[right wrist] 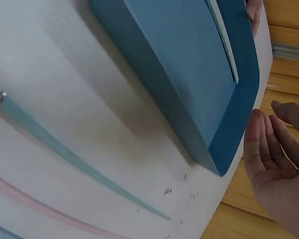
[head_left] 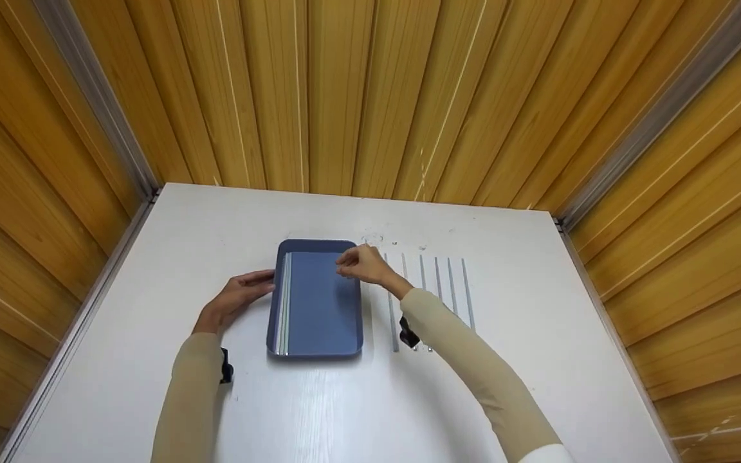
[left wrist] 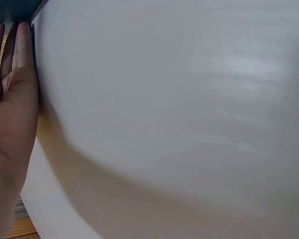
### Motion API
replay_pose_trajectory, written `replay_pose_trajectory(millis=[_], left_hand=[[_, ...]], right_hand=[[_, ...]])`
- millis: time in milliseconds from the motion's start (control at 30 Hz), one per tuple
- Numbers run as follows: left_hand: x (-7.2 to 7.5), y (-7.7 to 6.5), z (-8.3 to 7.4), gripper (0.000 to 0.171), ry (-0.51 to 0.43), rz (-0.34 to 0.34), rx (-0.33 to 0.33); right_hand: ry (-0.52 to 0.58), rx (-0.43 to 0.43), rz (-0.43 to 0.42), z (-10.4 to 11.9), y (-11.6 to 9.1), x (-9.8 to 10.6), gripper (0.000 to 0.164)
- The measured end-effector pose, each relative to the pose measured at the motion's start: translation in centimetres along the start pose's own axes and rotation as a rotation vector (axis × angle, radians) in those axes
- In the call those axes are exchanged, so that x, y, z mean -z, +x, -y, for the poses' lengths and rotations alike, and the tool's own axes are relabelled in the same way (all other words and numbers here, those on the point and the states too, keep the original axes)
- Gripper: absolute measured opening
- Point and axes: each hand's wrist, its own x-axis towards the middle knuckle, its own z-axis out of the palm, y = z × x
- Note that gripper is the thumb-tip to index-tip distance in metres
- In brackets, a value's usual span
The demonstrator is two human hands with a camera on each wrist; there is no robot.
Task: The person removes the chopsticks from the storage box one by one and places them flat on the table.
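Observation:
A blue rectangular tray (head_left: 319, 308) lies on the white table, with thin pale strips (head_left: 285, 302) lengthwise along its left inner side. At the tray's left outer wall, my left hand (head_left: 237, 298) touches the rim with fingers extended; the left wrist view shows this hand (left wrist: 15, 94) with straight fingers against the tray's corner (left wrist: 20, 10). Over the tray's far right corner is my right hand (head_left: 363, 265). In the right wrist view, this hand (right wrist: 279, 154) has loosely bent fingers and a thumb held apart, with nothing visible between them.
Several thin strips lie roughly parallel on the table (head_left: 512, 360) right of the tray, partly hidden by my right forearm. One is a teal strip (right wrist: 79, 162) with a shiny end, beside a pink strip (right wrist: 45, 209). Small dark marks (head_left: 422, 247) dot the far tabletop. Wood-patterned walls surround the table.

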Motion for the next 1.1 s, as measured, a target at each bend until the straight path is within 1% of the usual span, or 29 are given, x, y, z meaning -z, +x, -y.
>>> replay_pose_trajectory(millis=[100,233,333,400,533,667,767,933,1100], left_hand=[[0.0,0.1,0.0,0.064,0.02,-0.005,0.008],[0.0,0.0,0.1,0.064,0.018,-0.005,0.022],[-0.1,-0.1,0.2,0.064,0.016,-0.001,0.02],[-0.1,-0.1,0.2,0.062,0.015,-0.002,0.015],[-0.1,-0.1,0.0,0.06,0.012,-0.017,0.009],[-0.1,0.0,0.0,0.06,0.032,-0.012,0.0],[-0.1,0.1,0.0,0.061,0.038,0.003,-0.007],[-0.1,0.0,-0.1,0.063,0.045,0.002,-0.007],[0.1,-0.1,-0.2,0.061,0.058,0.003,-0.011]], right_hand=[[-0.019,-0.006,0.091,1.4,0.9,-1.0,0.025],[-0.045,-0.049,0.187,2.6,1.9,-2.8,0.025],[-0.09,-0.053,0.222,3.0,2.7,-4.3,0.024],[-0.112,-0.04,0.231,3.1,3.0,-5.4,0.023],[-0.111,-0.049,0.249,3.2,3.4,-7.6,0.021],[-0.108,-0.114,0.24,3.0,3.4,-9.3,0.017],[-0.112,-0.149,0.203,2.8,3.3,-10.2,0.015],[-0.11,-0.16,0.114,2.6,3.1,-11.0,0.014],[-0.105,-0.192,0.046,2.6,2.8,-11.6,0.018]])
